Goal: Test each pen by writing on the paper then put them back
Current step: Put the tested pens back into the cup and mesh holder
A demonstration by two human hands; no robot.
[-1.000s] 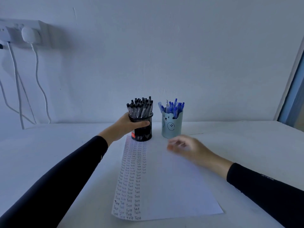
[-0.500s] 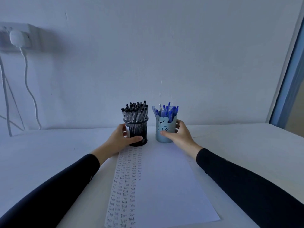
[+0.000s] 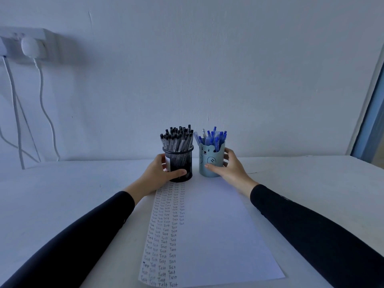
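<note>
A black mesh pen holder point(image 3: 181, 163) full of several black-capped pens point(image 3: 177, 138) stands at the far end of the white paper point(image 3: 214, 231). My left hand point(image 3: 159, 172) wraps around its left side and base. Beside it on the right stands a light blue bear-face cup point(image 3: 209, 161) holding several blue pens point(image 3: 212, 138). My right hand point(image 3: 227, 166) grips the cup from its right side. The left part of the paper carries columns of the handwritten word "Test" point(image 3: 166, 231); the right part is blank.
Everything rests on a white table point(image 3: 62, 194) against a white wall. A wall socket with a white plug point(image 3: 30, 46) and hanging cables point(image 3: 44, 109) sits at the upper left. A window or door frame point(image 3: 372, 113) runs along the right edge.
My right hand travelled from over the paper to the blue cup and closed on it. My left hand stayed on the black holder. The camera view shifted slightly.
</note>
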